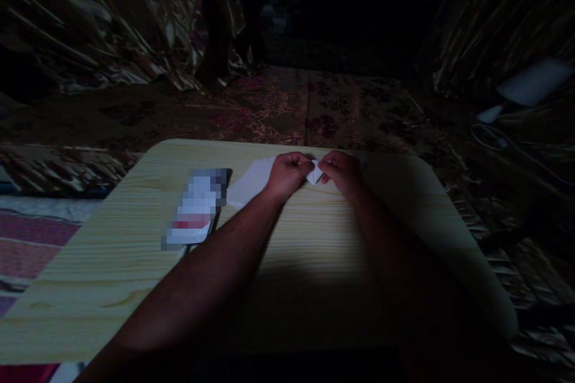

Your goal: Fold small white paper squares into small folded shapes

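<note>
Both my hands meet near the far edge of a light wooden table [135, 263]. My left hand [287, 175] is closed, its fingertips pinching a small folded white paper piece [315, 174]. My right hand [344, 175] is closed too and pinches the same piece from the other side. A flat white sheet of paper [249, 187] lies on the table just left of my left hand, partly hidden behind it. The room is dim, so the fold's shape is hard to make out.
A blurred rectangular object [196, 209] lies on the table's left half. Patterned floor covering [314, 108] stretches beyond the table, draped fabric [103, 24] at the left. A white device [532, 87] and a cable [494, 137] sit at the right.
</note>
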`<state>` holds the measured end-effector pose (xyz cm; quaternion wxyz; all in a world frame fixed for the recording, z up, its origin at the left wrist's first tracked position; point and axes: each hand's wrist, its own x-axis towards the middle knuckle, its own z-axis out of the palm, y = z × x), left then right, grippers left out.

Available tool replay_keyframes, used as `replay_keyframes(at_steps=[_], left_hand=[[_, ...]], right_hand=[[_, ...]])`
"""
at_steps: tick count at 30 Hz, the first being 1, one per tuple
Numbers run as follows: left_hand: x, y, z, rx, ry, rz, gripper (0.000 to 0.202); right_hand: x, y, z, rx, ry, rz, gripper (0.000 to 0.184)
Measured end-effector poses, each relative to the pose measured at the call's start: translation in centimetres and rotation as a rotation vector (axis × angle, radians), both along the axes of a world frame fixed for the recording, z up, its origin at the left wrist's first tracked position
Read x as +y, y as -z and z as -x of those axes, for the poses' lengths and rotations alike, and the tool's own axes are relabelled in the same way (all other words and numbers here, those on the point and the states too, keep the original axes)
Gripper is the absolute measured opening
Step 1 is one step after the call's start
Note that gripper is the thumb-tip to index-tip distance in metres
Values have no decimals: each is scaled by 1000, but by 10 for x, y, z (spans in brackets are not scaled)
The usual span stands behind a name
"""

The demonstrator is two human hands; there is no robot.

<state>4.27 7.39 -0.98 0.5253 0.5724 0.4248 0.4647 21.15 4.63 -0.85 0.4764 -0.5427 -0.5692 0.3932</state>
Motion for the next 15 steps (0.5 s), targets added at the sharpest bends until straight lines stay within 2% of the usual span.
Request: replay_keyframes(at_steps=[15], left_hand=[[0, 1, 1, 45, 35, -34, 19]], right_hand=[[-2, -2, 3, -4, 42, -19, 21]])
